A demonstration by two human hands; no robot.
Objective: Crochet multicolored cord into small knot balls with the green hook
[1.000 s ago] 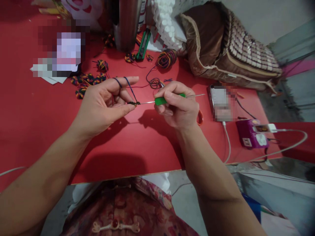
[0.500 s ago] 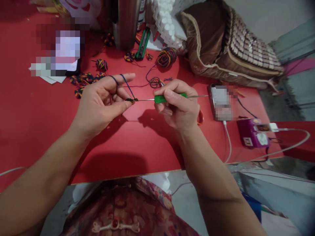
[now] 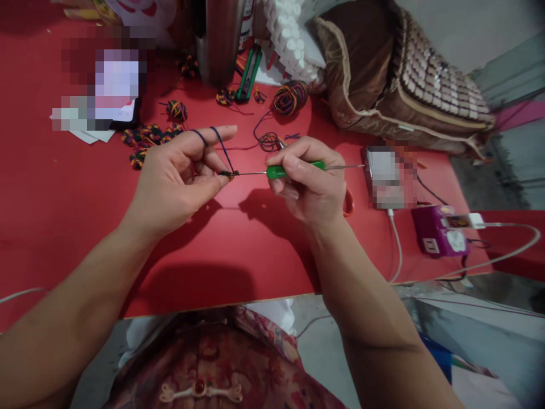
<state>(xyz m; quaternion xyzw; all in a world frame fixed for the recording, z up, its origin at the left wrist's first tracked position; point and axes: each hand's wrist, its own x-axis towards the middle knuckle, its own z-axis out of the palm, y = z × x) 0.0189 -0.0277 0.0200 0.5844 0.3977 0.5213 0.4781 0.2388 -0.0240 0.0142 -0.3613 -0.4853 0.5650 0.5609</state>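
Note:
Between the thumb and fingers of my left hand [image 3: 170, 182] is a small dark crochet piece [image 3: 230, 173]. Dark blue yarn [image 3: 222, 143] loops over my raised left index finger and runs down to the piece. My right hand [image 3: 313, 179] is closed around the green handle of a crochet hook [image 3: 276, 171]. The hook's thin metal shaft reaches left to the crochet piece; its tip is too small to make out among the stitches. A second metal end sticks out of the handle to the right.
Behind my hands lie a yarn ball [image 3: 290, 97], several multicoloured crocheted pieces [image 3: 147, 139] and a green-and-black box cutter [image 3: 249, 74]. A metal flask [image 3: 219, 45] and a brown cushion [image 3: 361, 62] stand at the back. Rightward are a phone [image 3: 385, 176] on a cable and a purple power block [image 3: 438, 230].
Hardly anything differs. Both hands keep nearly the same pose, and the view has shifted very slightly.

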